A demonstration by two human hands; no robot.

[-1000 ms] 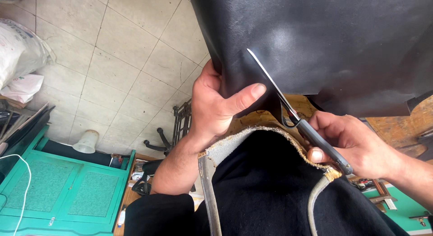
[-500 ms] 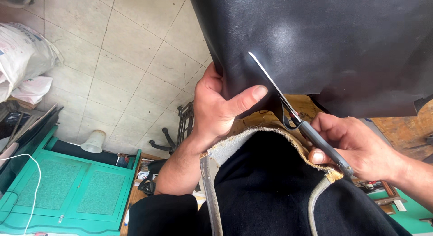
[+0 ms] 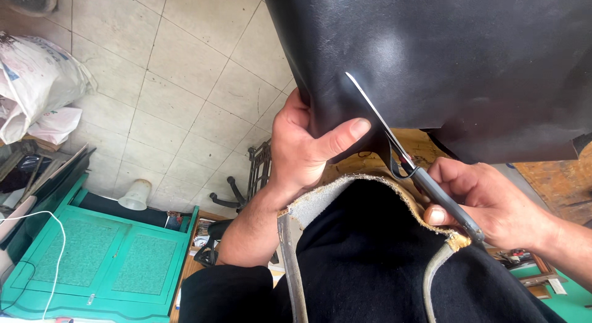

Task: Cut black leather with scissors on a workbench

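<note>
The left hand [image 3: 302,147] pinches the edge of the black leather sheet [image 3: 456,57] between its fingers. The right hand [image 3: 487,202] grips the scissors [image 3: 401,153]. Their long blade points up and left from the right fingers, lying against the leather just beside the left thumb.

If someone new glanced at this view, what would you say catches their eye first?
The big black leather sheet fills the upper right. The left hand pinches its lower edge at centre, while the right hand works scissors whose bright blade lies against the leather. At lower left stands a green cabinet on the tiled floor.
</note>
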